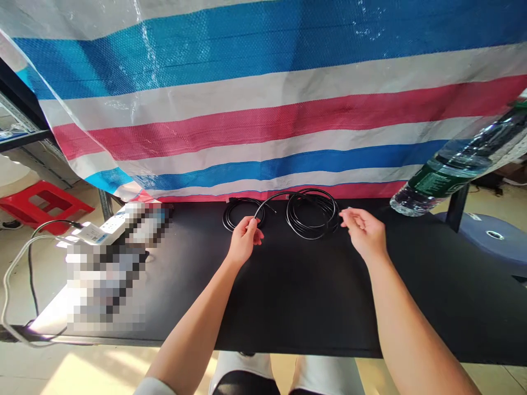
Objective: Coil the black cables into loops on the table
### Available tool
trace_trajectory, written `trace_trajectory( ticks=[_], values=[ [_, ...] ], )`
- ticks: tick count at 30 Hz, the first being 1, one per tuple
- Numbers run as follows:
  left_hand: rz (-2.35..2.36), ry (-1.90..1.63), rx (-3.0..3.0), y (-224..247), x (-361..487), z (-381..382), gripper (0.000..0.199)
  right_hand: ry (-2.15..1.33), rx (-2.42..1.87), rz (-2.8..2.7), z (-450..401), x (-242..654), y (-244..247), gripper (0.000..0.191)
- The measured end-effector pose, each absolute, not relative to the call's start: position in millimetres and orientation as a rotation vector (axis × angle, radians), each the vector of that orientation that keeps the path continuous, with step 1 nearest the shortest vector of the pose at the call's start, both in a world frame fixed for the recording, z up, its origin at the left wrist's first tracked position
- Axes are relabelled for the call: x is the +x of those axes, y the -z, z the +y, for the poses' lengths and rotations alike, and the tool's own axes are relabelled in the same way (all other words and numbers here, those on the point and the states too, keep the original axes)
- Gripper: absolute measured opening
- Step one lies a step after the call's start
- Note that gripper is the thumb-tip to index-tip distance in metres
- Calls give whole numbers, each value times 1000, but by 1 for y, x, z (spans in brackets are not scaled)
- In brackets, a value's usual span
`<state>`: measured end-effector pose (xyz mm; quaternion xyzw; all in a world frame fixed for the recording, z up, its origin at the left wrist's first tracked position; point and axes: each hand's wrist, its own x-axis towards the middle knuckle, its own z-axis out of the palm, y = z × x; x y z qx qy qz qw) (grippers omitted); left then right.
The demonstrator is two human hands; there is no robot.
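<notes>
My left hand (246, 238) is closed in a pinch on a thin black cable. From its fingertips the cable arcs up and right to a larger black cable coil (293, 219) lying on the black tabletop (296, 296). Just behind my left hand lies a smaller black cable coil (225, 219), partly hidden by the hand. My right hand (365, 233) is at the right edge of the larger coil, with thumb and fingers pressed together. What is between those fingertips is too small to make out.
A striped plastic sheet (263, 129) hangs behind the table. At right a large water bottle (442, 173) leans, tilted. A white power strip (113, 225) with cords and blurred items lies at left. A red stool (45, 206) stands on the floor beyond.
</notes>
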<state>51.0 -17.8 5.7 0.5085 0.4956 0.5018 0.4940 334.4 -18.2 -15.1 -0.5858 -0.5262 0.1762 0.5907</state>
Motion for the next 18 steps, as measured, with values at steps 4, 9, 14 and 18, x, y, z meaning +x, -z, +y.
trace_trajectory(
  ticks=[4,9,14,18],
  values=[
    [1377,-1378,1558,-7,37,-15,20,-122,-1734,-1377,-8,366,31,28],
    [1446,-1480,1552,-10,34,-18,24,-31,-1927,-1564,-4,362,45,24],
    [1364,-1385,1412,-14,31,-17,45,-76,-2037,-1441,-10,355,35,8],
    [1430,-1228,1524,-15,21,-13,49,-89,-2072,-1290,-10,360,33,18]
  ],
)
